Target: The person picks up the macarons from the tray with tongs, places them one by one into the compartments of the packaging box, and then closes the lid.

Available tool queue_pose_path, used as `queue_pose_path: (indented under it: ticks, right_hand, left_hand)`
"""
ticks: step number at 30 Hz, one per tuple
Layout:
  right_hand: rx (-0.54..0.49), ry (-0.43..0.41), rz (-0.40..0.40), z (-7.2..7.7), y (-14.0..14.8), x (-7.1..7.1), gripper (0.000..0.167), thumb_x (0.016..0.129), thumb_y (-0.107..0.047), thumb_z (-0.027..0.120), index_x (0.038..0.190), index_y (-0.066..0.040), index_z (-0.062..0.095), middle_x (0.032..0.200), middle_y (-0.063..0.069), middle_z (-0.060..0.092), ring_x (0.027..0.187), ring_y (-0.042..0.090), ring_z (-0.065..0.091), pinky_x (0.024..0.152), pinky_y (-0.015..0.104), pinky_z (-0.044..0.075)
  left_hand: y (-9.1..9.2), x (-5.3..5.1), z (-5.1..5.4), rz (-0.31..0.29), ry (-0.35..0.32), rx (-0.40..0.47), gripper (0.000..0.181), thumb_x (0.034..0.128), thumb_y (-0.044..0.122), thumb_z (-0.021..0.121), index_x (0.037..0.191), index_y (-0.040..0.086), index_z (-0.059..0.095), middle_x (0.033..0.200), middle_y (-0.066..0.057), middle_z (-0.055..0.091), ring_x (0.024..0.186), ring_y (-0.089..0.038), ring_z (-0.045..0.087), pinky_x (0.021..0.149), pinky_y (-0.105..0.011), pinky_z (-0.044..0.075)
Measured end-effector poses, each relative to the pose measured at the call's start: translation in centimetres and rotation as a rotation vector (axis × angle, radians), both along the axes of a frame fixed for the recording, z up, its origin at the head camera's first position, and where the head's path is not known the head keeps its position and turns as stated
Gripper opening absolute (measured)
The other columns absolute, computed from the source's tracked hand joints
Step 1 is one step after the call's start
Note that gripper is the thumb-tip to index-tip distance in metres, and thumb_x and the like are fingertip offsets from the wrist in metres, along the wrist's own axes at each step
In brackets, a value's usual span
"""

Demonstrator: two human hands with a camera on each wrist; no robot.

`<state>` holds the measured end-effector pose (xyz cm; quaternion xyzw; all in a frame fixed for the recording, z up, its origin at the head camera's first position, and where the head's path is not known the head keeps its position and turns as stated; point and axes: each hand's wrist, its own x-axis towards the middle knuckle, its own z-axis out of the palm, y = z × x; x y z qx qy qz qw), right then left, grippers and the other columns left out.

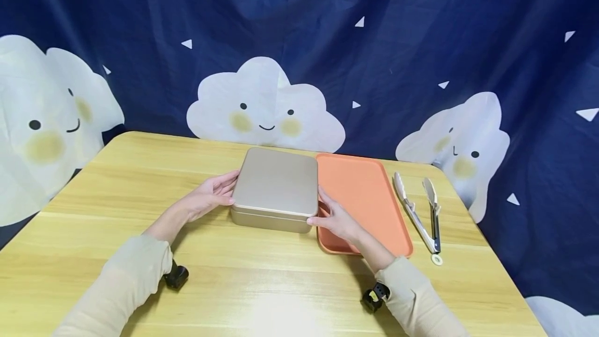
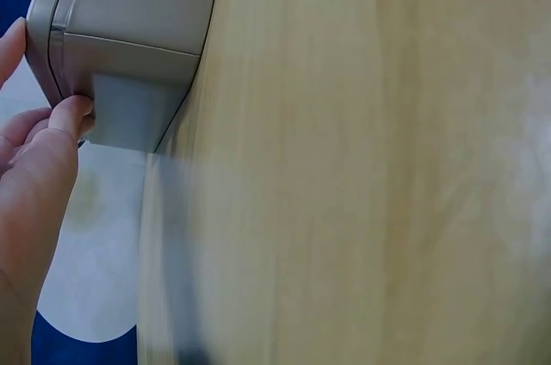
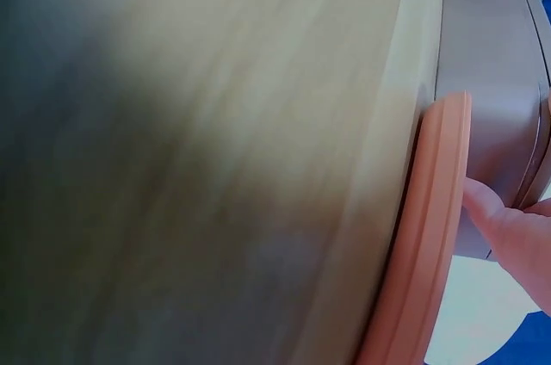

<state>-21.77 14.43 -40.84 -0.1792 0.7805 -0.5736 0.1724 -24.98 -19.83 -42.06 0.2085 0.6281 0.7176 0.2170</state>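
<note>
A bronze-coloured rectangular tin box (image 1: 281, 181) with its lid on sits near the middle of the wooden table. My left hand (image 1: 208, 197) holds its left side, the thumb at the front corner; in the left wrist view that thumb (image 2: 71, 114) touches the side by the lid seam. At the opposite side, my right hand (image 1: 338, 222) grips the box with the thumb on the front right corner and the fingers along the right wall. In the right wrist view the thumb (image 3: 489, 203) lies against the box wall, beside the orange tray's rim (image 3: 430, 236).
An orange tray (image 1: 360, 202) lies flat just right of the box. Beyond it, metal tongs (image 1: 434, 222) with a pale ring at the hinge end lie spread apart. A dark blue cloud-print curtain (image 1: 299, 25) hangs behind the table (image 1: 140, 181).
</note>
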Motion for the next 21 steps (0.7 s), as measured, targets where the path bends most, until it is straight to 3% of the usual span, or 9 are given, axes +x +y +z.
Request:
queue_pose_path:
  ticks: [11,21]
  right_hand:
    - [-0.041,-0.006,0.013,0.32,-0.10,-0.05,0.094,0.082,-0.009,0.068,0.147,-0.017,0.001,0.154,0.001,-0.001,0.137,0.028,0.018,0.110,0.041,0.021]
    - [0.017,-0.001,-0.001,0.06,0.06,-0.10,0.096,0.080,-0.010,0.070,0.147,-0.012,0.002,0.153,0.005,0.001,0.137,0.026,0.015,0.111,0.040,0.018]
  left_hand:
    - [0.18,0.44,0.08,0.015,-0.042,0.036,0.083,0.0819,-0.012,0.053,0.143,-0.006,-0.003,0.151,-0.019,-0.009,0.138,-0.032,-0.005,0.109,-0.032,0.014]
    - [0.31,0.36,-0.09,-0.001,-0.041,0.045,0.084,0.0815,-0.012,0.054,0.144,-0.004,-0.002,0.152,-0.016,-0.009,0.138,-0.030,-0.005,0.109,-0.028,0.015]
